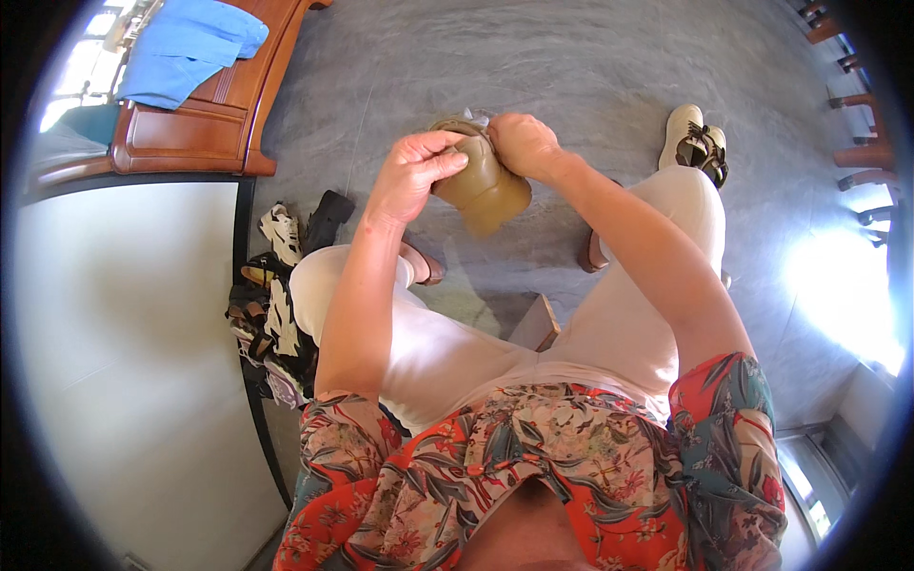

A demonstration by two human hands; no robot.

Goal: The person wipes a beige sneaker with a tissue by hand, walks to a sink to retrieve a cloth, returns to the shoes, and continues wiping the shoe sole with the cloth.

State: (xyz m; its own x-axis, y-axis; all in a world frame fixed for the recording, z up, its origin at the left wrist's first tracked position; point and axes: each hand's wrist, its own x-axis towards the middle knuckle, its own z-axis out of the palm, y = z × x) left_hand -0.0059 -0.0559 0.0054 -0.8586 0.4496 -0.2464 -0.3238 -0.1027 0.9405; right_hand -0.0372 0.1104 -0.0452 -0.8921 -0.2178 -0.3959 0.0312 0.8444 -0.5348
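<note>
Both of my hands hold a tan, glossy boot or shoe (480,187) above the grey floor, out in front of my knees. My left hand (421,168) grips the left side of its opening, with the thumb on the outside and the fingers towards the rim. At the right side of the rim, the curled fingers of my right hand (523,145) close on the edge. A small pale, translucent piece shows at the top of the opening; what it is I cannot tell. The inside of the footwear is mostly hidden.
A pile of mixed shoes (282,314) lies beside my left knee, along a white panel (136,300). Light sneakers with dark laces (685,139) stand beyond my right knee. Blue cloth (189,53) lies on wooden furniture (186,139) at upper left. Wooden legs (860,157) line the right edge.
</note>
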